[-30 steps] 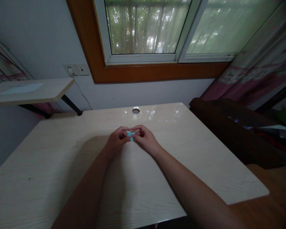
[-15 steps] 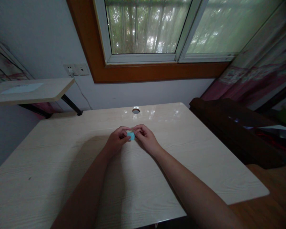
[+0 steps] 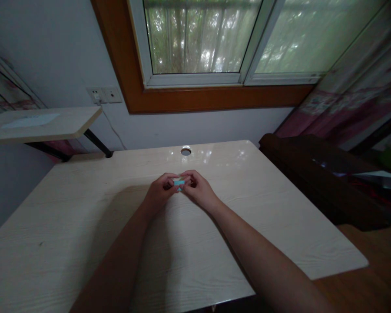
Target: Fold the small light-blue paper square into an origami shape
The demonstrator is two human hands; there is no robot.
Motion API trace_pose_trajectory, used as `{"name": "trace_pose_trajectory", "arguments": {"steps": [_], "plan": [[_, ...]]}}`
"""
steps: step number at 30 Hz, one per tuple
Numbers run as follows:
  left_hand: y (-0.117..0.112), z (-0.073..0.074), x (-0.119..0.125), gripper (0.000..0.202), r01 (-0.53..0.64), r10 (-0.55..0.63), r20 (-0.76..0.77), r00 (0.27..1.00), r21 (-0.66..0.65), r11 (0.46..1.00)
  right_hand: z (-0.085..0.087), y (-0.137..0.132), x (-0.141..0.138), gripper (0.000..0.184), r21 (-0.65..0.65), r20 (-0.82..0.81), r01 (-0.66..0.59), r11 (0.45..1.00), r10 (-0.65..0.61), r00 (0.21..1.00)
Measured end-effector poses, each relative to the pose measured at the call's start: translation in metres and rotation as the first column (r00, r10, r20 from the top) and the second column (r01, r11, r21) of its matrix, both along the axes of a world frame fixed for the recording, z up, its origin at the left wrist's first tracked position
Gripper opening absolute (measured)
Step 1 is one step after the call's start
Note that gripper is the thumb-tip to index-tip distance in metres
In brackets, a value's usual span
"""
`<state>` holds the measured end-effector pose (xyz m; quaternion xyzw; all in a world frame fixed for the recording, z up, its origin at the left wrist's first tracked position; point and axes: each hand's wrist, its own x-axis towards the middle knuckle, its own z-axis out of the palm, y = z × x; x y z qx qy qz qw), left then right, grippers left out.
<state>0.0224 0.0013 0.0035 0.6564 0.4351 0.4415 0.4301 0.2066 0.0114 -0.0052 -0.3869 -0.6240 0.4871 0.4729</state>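
A small light-blue piece of what looks like folded paper [image 3: 179,183] is held between my two hands, a little above or against the desk top. My left hand [image 3: 159,191] pinches its left side between thumb and fingers. On the other side, my right hand [image 3: 199,188] has its thumb and fingers closed on the right edge. The forefingers of both hands nearly meet behind the piece. My fingertips cover parts of it, so its full shape is hidden.
The pale wood-grain desk [image 3: 263,226] has a round cable hole [image 3: 185,151] near its back edge. A raised shelf [image 3: 68,119] on black legs stands at the left, with a sheet [image 3: 31,121] on it. Dark wooden furniture [image 3: 313,174] stands to the right, below the curtain.
My right thumb has come forward onto the light-blue piece, which now shows as a narrower strip with a small point below. My left hand has stayed in place.
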Motion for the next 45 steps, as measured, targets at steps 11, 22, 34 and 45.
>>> {"name": "trace_pose_trajectory", "arguments": {"steps": [11,22,34,45], "plan": [[-0.0007,0.0012,-0.0004,0.032,0.023,-0.022,0.03,0.999,-0.031,0.999,0.0045,-0.0015,-0.0009,0.023,-0.011,-0.091,0.001,1.0,-0.002,0.996],[-0.0015,0.0028,0.0002,0.031,0.024,-0.019,0.088,0.996,-0.054,0.998,0.0054,-0.0027,-0.0006,0.022,0.015,-0.105,0.015,1.0,-0.013,0.994],[0.0001,0.0,-0.0007,0.032,0.023,-0.018,0.105,0.994,-0.049,0.999,0.0028,0.0004,-0.0009,0.025,0.017,-0.139,-0.012,1.0,0.014,0.99],[-0.002,0.0043,0.0005,0.03,0.002,-0.002,-0.025,1.0,-0.005,1.0,-0.0018,0.0008,-0.0006,0.034,0.011,-0.028,-0.041,0.999,0.042,0.999]]}}
